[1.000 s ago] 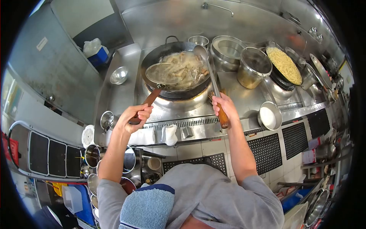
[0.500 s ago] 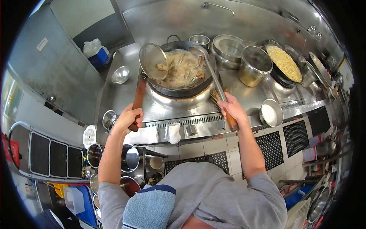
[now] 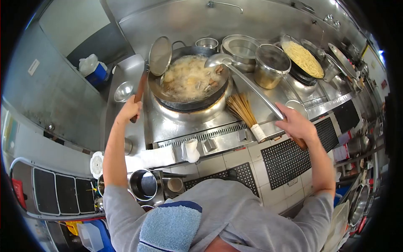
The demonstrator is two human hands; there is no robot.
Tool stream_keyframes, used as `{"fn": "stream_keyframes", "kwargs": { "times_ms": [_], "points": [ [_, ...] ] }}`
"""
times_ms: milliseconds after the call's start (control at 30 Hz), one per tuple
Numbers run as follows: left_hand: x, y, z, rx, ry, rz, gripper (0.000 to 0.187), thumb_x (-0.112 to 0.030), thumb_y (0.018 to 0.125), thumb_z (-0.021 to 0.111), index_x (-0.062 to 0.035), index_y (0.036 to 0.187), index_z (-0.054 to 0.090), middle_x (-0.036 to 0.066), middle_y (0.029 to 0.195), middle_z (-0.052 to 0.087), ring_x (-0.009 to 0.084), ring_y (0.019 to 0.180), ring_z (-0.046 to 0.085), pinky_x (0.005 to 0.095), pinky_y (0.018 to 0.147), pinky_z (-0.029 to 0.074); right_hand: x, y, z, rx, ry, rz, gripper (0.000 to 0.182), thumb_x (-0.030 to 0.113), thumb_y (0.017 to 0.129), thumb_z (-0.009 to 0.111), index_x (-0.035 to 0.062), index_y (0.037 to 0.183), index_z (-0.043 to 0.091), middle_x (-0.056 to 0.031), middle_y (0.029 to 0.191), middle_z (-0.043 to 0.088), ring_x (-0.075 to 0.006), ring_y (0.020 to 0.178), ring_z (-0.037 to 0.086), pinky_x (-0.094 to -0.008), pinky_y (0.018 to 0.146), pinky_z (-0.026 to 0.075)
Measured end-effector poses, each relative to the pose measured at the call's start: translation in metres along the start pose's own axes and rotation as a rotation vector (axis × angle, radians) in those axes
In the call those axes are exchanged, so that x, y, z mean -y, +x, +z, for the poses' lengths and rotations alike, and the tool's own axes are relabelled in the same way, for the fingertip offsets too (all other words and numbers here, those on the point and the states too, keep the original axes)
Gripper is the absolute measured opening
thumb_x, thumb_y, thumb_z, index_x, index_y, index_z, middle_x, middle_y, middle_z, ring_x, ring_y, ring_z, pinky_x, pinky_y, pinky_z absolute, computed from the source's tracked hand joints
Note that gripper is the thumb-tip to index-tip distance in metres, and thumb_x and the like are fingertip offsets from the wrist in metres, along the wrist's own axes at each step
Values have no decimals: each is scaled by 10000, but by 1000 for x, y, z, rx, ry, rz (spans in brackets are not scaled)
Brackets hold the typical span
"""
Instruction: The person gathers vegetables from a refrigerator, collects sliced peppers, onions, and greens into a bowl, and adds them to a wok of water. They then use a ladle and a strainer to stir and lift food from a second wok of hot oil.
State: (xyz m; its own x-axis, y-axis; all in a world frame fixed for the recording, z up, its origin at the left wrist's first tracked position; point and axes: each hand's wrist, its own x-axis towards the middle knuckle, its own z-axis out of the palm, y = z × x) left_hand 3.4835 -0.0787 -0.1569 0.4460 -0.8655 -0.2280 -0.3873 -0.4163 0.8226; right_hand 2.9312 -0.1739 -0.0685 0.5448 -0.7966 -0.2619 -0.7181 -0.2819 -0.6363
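Observation:
My left hand (image 3: pixel 129 110) is closed around the wooden handle of a mesh strainer (image 3: pixel 160 56), whose round head is tilted up at the left rim of a large wok (image 3: pixel 154 88). Bubbling oil (image 3: pixel 184 77) with pale and brown pieces of food fills the wok. At the right, my right hand (image 3: pixel 297 124) grips the long handle of a steel ladle (image 3: pixel 256 89). Its bowl is over the wok's right side, above the oil. A bamboo wok brush (image 3: pixel 241 109) lies on the stove between the wok and my right hand.
Steel pots (image 3: pixel 272 67) stand right of the wok, and noodles (image 3: pixel 304 59) fill another wok beyond them. A small metal bowl (image 3: pixel 124 91) sits at the left. White cloths (image 3: pixel 157 156) lie along the stove's front edge, and black mats (image 3: pixel 285 166) cover the floor.
My right hand has moved right with the ladle, uncovering the brush. My left hand has shifted left and up, and the strainer has gone from over the oil to tilted at the rim.

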Motion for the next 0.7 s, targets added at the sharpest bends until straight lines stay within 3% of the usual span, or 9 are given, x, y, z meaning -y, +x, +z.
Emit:
{"fn": "stream_keyframes", "kwargs": {
  "times_ms": [67, 100, 200, 300, 400, 433, 533, 567, 700],
  "points": [
    [6, 20, -19, 132, -83, -35, 135, -106, 874, 517, -49, 969, 440, 32, 698, 503, 113, 496, 473, 286, 431, 414, 8, -15, -11, 22, -129, -9, 523, 120, 821, 591, 27, 1305, 416, -152, 636, 588, -231, 467, 571, -342, 467, 461],
    [5, 20, -27, 198, -177, -86, 153, -113, 886, 538, -69, 987, 432, 21, 733, 511, 96, 514, 464, 273, 433, 408, 9, -20, -14, 27, -207, 2, 468, 138, 821, 589, 49, 1253, 432, -206, 681, 607, -308, 566, 622, -407, 544, 492],
    [1, 25, -46, 351, -257, -195, 174, -118, 895, 559, -81, 997, 424, 16, 741, 513, 91, 507, 451, 269, 432, 402, -15, -19, -13, 0, -400, -176, 585, 131, 804, 627, 30, 1331, 393, -224, 736, 620, -368, 695, 639, -443, 636, 508],
    [2, 21, -52, 459, -299, -283, 205, -132, 917, 542, -74, 1098, 466, 0, 753, 510, 59, 499, 420, 218, 416, 358, -9, -12, -10, 56, -449, -71, 561, 157, 811, 612, 35, 1310, 387, -280, 817, 617, -452, 819, 605, -493, 739, 484],
    [15, 5, -48, 522, -396, -283, 249, -133, 921, 533, -69, 1156, 480, -11, 756, 497, 43, 494, 398, 198, 405, 336, -10, 10, -2, 78, -487, -99, 558, 181, 822, 595, 52, 1319, 377, -274, 833, 623, -442, 798, 613, -494, 723, 486],
    [21, -4, -45, 536, -428, -269, 260, -131, 920, 534, -67, 1166, 480, -13, 756, 491, 41, 493, 391, 196, 403, 333, -5, 16, 0, 82, -471, -99, 436, 141, 814, 582, -6, 1191, 419, -275, 842, 628, -437, 810, 616, -503, 722, 483],
    [13, -44, -28, 492, -563, -289, 262, -108, 926, 518, -30, 1172, 474, -6, 754, 473, 35, 487, 379, 191, 386, 321, -20, 45, 6, 53, -454, -131, 420, 141, 814, 584, -10, 1176, 434, -268, 839, 630, -439, 806, 610, -501, 715, 483],
    [8, -55, -27, 494, -620, -312, 241, -105, 929, 522, -4, 1143, 475, 12, 770, 488, 45, 514, 390, 192, 411, 342, -35, 60, 12, 15, -456, -201, 398, 135, 813, 575, -3, 1164, 446, -253, 824, 632, -404, 721, 626, -478, 638, 492],
    [3, -87, -16, 444, -834, -339, 231, -76, 943, 492, 24, 1150, 465, 18, 762, 472, 40, 508, 375, 181, 402, 326, -25, 98, 20, 103, -265, -96, 417, 129, 822, 569, 13, 1203, 444, -180, 745, 622, -268, 545, 604, -407, 516, 479]
  ]
}}
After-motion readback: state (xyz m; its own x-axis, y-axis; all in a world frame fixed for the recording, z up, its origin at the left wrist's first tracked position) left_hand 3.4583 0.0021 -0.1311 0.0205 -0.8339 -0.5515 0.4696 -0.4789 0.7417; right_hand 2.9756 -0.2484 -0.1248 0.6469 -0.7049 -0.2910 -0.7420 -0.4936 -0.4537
